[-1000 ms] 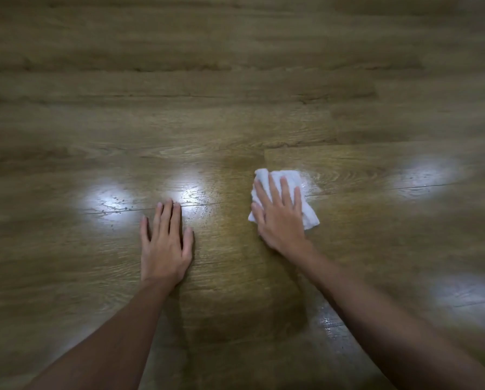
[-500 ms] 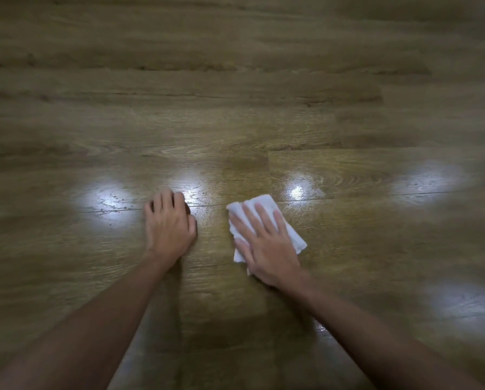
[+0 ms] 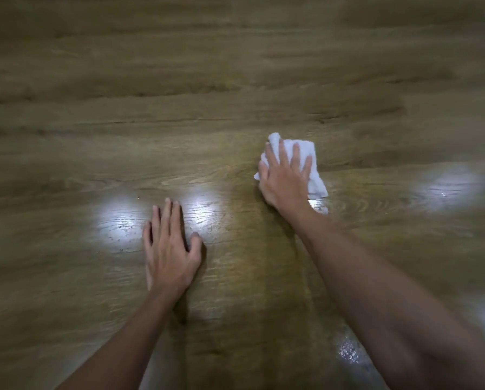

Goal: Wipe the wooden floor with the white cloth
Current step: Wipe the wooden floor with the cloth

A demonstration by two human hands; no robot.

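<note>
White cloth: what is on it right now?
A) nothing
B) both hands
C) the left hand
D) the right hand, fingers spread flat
D: the right hand presses the white cloth flat to the wooden floor; the left hand rests on bare floor.

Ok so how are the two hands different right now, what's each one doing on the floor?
The right hand presses the white cloth flat with spread fingers; the left hand rests bare on the wooden floor, holding nothing. The right hand reaches farther forward; the left hand sits nearer the person. The left hand lies between two bright light reflections; the right hand lies beyond them. Both are palm down with straight fingers.
</note>
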